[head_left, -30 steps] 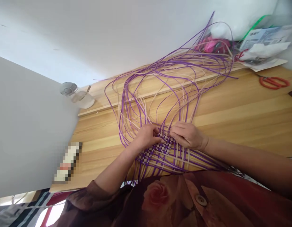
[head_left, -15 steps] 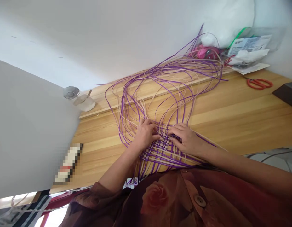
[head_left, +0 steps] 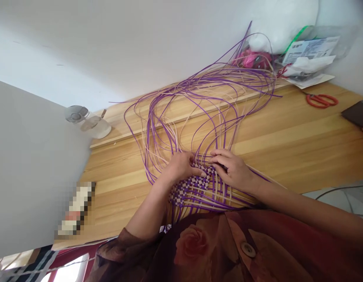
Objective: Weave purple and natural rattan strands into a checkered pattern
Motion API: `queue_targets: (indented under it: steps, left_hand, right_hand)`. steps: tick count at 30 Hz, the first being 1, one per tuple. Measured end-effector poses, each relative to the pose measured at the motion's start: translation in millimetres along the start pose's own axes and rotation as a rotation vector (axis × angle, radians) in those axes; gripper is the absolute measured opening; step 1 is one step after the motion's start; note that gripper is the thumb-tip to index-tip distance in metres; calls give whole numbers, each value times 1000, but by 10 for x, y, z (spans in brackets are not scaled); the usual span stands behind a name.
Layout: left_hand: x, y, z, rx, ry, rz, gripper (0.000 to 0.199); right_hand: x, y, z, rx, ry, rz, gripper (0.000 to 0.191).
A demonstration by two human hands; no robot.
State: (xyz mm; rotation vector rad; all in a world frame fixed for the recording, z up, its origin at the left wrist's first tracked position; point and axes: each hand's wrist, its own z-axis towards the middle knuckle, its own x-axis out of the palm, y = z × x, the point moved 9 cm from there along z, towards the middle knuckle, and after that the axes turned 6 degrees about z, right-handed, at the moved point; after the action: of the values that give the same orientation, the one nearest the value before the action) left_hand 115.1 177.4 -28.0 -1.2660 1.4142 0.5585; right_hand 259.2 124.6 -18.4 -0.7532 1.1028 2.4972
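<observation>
A checkered weave (head_left: 181, 191) of purple and beige strips lies near the front edge of the table, close to my body. My left hand (head_left: 183, 166) presses on its upper left part, thumb stretched over the pattern and fingers curled at the far edge. At the weave's right end, my right hand (head_left: 228, 168) has thumb and fingers closed around strips; the exact strip is too small to tell. Loose purple and beige strips (head_left: 184, 84) loop from the far edge toward the wall, and others run out to the right and toward my body.
On the wooden table (head_left: 287, 145), red-handled scissors (head_left: 321, 100) lie at the right, near a dark box (head_left: 357, 113). Plastic bags and papers (head_left: 312, 51) sit at the back right. A clear bottle (head_left: 96, 125) lies at the back left; a blurred-out object (head_left: 77, 209) is at left.
The view has shifted slightly. My right hand's fingers have moved a little along the weave's far edge, and my left thumb reaches further over the pattern. Fingertips now show by the dark box.
</observation>
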Motion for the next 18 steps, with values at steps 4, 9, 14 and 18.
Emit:
queue_targets:
  steps: [4,9,14,18]
  left_hand:
    - [-90,-229,-7,189,-110,59,31]
    - [-113,-232,-18,238,-117,-95,22]
    - [95,-59,26,217,168,-450,31]
    - [235,47,19,102,332,-659,44]
  right_hand:
    - [16,2,-10,-3,13,-9,20]
    - [26,10,23,27,38,1,20]
    - [34,23,48,34,64,17,20]
    - [20,29,59,40,59,30,23]
